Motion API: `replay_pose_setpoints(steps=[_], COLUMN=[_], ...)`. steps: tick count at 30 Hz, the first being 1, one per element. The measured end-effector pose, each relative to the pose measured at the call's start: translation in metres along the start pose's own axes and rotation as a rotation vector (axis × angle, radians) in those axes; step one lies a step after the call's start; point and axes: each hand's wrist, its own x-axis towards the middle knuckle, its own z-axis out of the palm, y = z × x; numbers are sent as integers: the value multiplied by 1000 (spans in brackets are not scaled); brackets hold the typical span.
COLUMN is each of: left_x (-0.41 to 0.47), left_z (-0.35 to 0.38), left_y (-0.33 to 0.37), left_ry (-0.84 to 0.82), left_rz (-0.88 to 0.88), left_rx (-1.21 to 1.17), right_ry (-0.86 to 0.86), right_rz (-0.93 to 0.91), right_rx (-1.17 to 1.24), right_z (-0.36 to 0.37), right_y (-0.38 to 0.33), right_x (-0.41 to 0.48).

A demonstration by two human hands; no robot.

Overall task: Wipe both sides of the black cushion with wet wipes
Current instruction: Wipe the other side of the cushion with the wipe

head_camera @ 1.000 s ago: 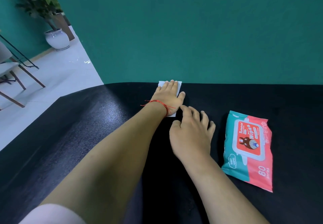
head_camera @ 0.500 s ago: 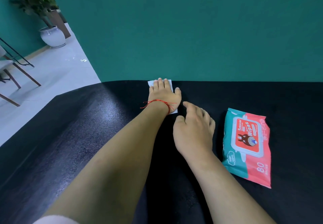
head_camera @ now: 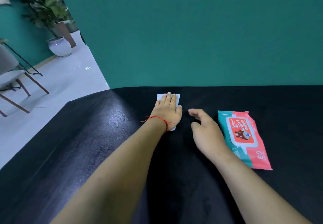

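A large black cushion (head_camera: 87,145) fills the lower part of the head view, its far edge against a teal wall. My left hand (head_camera: 167,111), with a red string at the wrist, lies flat with straight fingers on a white wet wipe (head_camera: 177,99) near the far edge, pressing it onto the cushion. To its right my right hand (head_camera: 204,127) hovers over or lightly touches the cushion, fingers relaxed and holding nothing. A teal and pink pack of wet wipes (head_camera: 244,139) lies on the cushion just right of that hand, its lid closed.
The teal wall (head_camera: 192,31) rises straight behind the cushion. At the left, a white tiled floor (head_camera: 61,87) holds a potted plant in a white pot (head_camera: 59,47) and a grey chair with wooden legs (head_camera: 12,78).
My left hand has slid the wipe a little along the far edge. My right hand has lifted its fingers off the cushion and shifted right, toward the pack.
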Motion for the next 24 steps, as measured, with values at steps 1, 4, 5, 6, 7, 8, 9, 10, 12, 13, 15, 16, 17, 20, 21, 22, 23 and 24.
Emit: replay_pose_setpoints(steps=[1, 4, 5, 6, 7, 8, 9, 10, 12, 13, 15, 16, 17, 20, 21, 22, 23, 24], left_x=[-3, -12, -14, -17, -21, -24, -29, -32, -39, -43, -50, -53, -56, -68, -73, -78, -82, -88], left_z=[0, 2, 2, 2, 3, 3, 4, 4, 5, 7, 8, 9, 10, 10, 10, 11, 11, 12], left_y=[1, 1, 2, 2, 2, 3, 3, 3, 3, 3, 3, 2, 2, 1, 1, 1, 1, 1], left_ry=[3, 16, 20, 25, 29, 36, 39, 42, 49, 53, 51, 48, 47, 34, 30, 26, 27, 26], left_rz=[-3, -7, -8, -12, -15, -16, -14, -12, -13, -13, -3, 3, 6, 7, 7, 9, 13, 15], left_rx=[2, 11, 12, 11, 14, 16, 22, 17, 14, 17, 20, 24, 29, 29, 27, 24, 19, 15], right_ry=[-18, -19, -20, -26, -34, -41, -40, -30, -15, -17, -27, -31, -34, -43, -47, -49, -49, -53], right_rz=[-31, -100, -117, -137, -158, -177, -186, -193, -193, -191, -185, -181, -178, -165, -161, -158, -156, -156], right_rx=[-89, -224, -241, -256, -267, -271, -257, -234, -182, -164, -151, -150, -153, -158, -158, -162, -165, -163], right_z=[-6, -22, -26, -29, -31, -33, -33, -34, -34, -33, -32, -32, -31, -30, -30, -30, -29, -29], right_y=[3, 15, 20, 24, 26, 28, 29, 28, 27, 26, 27, 27, 27, 26, 26, 26, 27, 28], right_x=[-5, -21, -26, -31, -36, -38, -41, -40, -38, -36, -33, -32, -31, -30, -30, -30, -29, -29])
